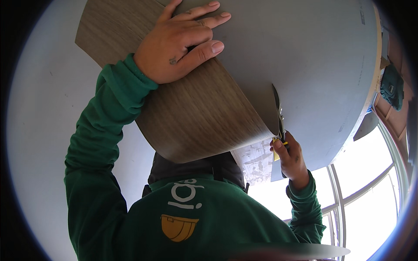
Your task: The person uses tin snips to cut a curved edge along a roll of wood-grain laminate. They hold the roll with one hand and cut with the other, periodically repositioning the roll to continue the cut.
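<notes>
A flexible brown wood-grain sheet lies bent over the near part of a large grey board. My left hand rests on the sheet with its fingers spread, the fingertips reaching past the sheet's edge onto the grey surface. In my right hand are metal snips with yellow and black handles. Their blades point away from me beside the sheet's right corner. Whether the blades touch the sheet I cannot tell. My fingers hide part of the handles.
A pale patterned sheet hangs below the board, near my waist. At the far right, past the board's edge, sits a dark green cloth item. Bright windows with pale frames stand at the lower right. A pale wall or floor surface fills the left.
</notes>
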`<state>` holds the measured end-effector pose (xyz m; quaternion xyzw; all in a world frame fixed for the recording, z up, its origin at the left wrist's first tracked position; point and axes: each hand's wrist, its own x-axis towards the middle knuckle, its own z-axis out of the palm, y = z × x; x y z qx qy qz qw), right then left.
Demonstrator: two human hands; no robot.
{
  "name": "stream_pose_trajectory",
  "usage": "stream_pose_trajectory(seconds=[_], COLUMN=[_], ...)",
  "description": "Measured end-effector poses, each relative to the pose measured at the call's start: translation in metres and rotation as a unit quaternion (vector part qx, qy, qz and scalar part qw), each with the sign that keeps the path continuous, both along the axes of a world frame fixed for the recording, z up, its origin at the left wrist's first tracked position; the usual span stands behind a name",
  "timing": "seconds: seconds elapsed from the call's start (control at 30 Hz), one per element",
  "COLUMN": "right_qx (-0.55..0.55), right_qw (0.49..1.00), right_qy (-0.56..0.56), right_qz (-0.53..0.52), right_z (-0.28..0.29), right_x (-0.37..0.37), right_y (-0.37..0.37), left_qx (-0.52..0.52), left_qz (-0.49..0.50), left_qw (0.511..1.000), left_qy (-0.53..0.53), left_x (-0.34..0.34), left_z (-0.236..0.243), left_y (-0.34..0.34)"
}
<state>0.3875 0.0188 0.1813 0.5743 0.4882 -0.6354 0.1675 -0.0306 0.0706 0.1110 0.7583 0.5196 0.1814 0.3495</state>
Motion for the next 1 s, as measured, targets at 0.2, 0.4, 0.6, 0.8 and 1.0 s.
stream_pose_trajectory(seconds=[0.2, 0.4, 0.6, 0.8, 1.0], right_qx=[0.054, 0.057, 0.031, 0.053, 0.094], right_qw=[0.998, 0.998, 0.998, 0.996, 0.995], right_qy=[0.021, 0.018, 0.038, 0.053, 0.026], right_qz=[-0.025, -0.015, -0.050, -0.042, -0.017], right_z=[-0.006, -0.005, -0.003, -0.010, -0.012], right_x=[0.005, 0.003, -0.007, -0.004, -0.001], right_y=[-0.007, 0.000, 0.005, 0.001, -0.001], left_qx=[-0.012, -0.002, -0.010, 0.004, -0.045], left_qz=[0.003, -0.014, -0.013, -0.018, 0.017], left_qw=[1.000, 1.000, 0.999, 0.999, 0.999], left_qy=[-0.011, 0.021, 0.036, 0.031, -0.012], left_x=[0.000, -0.001, -0.001, 0.000, 0.002], left_z=[0.002, 0.001, 0.001, 0.002, 0.008], left_y=[0.001, 0.001, 0.001, 0.002, 0.001])
